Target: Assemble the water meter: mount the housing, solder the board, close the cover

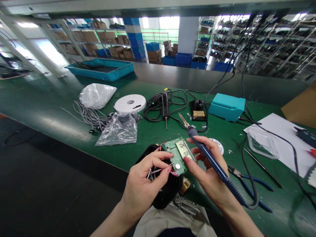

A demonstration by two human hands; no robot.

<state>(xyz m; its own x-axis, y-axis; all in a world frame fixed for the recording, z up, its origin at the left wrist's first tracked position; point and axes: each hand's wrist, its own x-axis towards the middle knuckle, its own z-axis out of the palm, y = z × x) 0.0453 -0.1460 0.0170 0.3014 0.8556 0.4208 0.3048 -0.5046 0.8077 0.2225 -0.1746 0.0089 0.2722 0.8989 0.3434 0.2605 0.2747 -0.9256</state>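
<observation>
**left hand** (145,184): grip clamped on a black meter housing (168,194), fingers (160,158) curled over its top edge and against the lower left of a green circuit board (172,154). thin red and white wires (158,171) run beneath those fingers. a brass fitting (185,185) juts from the housing.

**right hand** (209,171): grip clamped on a blue-handled soldering iron (209,158), its tip raised clear of the board. fingers lie just beside the board's right edge; you cannot tell if they touch it.

**board**: held in front of you, over the table's near edge, lcd (182,149) facing up.

**table** (153,138), middle: soldering stand (198,110), teal soldering station (227,107), solder roll (217,144), black electric screwdriver (165,105).

**table, left side**: clear plastic bag (118,130), white bag (97,95), grey wire bundle (89,117), white disc (130,103).

**table, right side**: blue-handled pliers (251,187), tweezers (263,168), clear plastic tray (261,143) on a white sheet (274,131).

**table, far left edge**: teal tray (98,69).

**beyond the table**: shelves (271,42) of stock.
</observation>
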